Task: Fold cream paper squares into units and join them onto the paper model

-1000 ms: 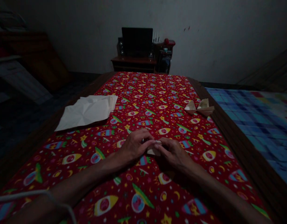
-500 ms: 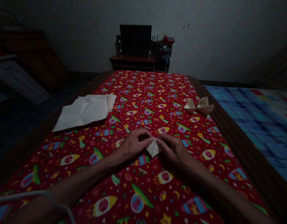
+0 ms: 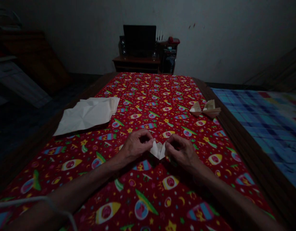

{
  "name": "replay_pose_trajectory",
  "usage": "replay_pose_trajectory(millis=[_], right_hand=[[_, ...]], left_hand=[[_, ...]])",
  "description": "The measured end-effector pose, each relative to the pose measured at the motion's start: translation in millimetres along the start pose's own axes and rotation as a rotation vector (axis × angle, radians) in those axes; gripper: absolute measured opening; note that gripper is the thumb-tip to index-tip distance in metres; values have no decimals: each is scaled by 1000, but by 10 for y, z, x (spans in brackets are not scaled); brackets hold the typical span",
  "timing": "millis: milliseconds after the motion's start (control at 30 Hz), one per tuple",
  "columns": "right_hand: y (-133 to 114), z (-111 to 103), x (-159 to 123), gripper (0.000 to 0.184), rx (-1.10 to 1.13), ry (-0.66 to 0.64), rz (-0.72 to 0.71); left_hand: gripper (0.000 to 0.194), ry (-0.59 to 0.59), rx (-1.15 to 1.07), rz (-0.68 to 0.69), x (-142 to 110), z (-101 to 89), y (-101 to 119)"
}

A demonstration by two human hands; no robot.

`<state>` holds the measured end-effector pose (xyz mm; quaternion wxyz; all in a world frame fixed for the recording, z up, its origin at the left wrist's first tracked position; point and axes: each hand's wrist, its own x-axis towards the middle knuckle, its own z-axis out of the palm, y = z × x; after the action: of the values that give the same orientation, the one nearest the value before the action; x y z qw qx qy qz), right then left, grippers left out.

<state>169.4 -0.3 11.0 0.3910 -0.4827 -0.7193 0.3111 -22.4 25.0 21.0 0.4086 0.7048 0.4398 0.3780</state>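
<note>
A small piece of folded white paper [image 3: 159,152] is held between my two hands over the patterned red cloth. My left hand [image 3: 137,143] pinches its left upper corner between thumb and fingers. On the other side, my right hand [image 3: 180,149] pinches the right upper corner. The paper's top edges spread apart in a V, and its point faces down toward me. Two folded paper pieces [image 3: 211,109] stand at the right edge of the cloth. To the left lies a stack of creased paper sheets [image 3: 86,115].
The red cloth [image 3: 143,189] covers a bed or table with dark wooden edges. Beyond it stand a monitor [image 3: 139,40] and a red telephone [image 3: 174,40]. A blue checked cloth [image 3: 253,118] lies to the right. A pale cord [image 3: 52,203] crosses my left forearm.
My hands have moved slightly apart and up, pulling the paper's upper corners outward. Its top now opens into a V.
</note>
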Motion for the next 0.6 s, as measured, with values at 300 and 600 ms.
replay_pose_trajectory(millis=[300,600], right_hand=[[107,-36,-33,7,-138,111,-117],[202,-73,-86,6,-296,-9,-292]], left_hand=[[7,78,93,111,-6,-48,-161],[11,-83,465,438,-57,-159,-248]])
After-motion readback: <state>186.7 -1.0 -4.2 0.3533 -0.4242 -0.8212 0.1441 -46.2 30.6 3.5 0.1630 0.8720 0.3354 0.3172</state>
